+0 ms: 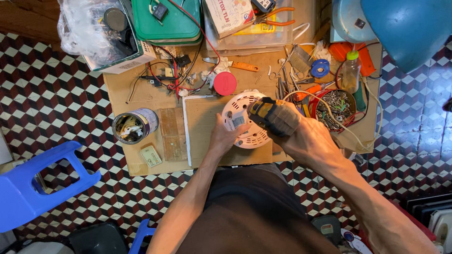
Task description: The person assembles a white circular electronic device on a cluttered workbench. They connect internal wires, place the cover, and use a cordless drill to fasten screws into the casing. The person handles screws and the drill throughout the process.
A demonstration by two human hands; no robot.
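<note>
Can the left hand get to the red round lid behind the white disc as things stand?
Probably yes. The left hand grips the near-left edge of the white round appliance base; the red lid lies just beyond it on the cardboard, nothing over it. The hand would have to let go of the base first.

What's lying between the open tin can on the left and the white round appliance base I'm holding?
In the head view, between the tin can and the white round base lie a brown tile-like block and a white-edged board.
</note>
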